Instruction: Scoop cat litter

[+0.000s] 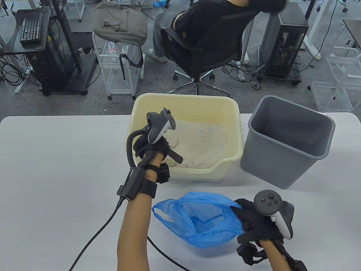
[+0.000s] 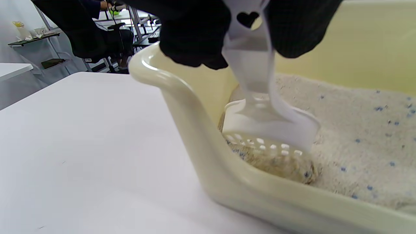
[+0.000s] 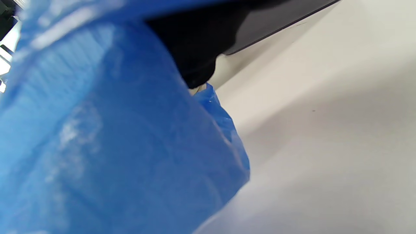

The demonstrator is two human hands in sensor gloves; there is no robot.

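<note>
A cream litter box point(image 1: 231, 113) holds pale litter with blue specks point(image 1: 203, 138) at the table's middle. My left hand point(image 1: 153, 148) grips the handle of a white slotted scoop point(image 2: 269, 126), whose blade is dug into the litter by the box's near-left wall point(image 2: 195, 107), against a brownish clump point(image 2: 286, 167). The scoop is hidden under the hand in the table view. My right hand point(image 1: 253, 220) holds the right edge of an open blue plastic bag point(image 1: 197, 218) on the table in front of the box; the bag fills the right wrist view point(image 3: 107, 139).
A grey waste bin point(image 1: 287, 146) stands right of the litter box. A black cable point(image 1: 93, 240) runs from my left wrist to the front edge. Beyond the table's far edge are an office chair with a seated person point(image 1: 208, 42) and a white cart point(image 1: 121, 65).
</note>
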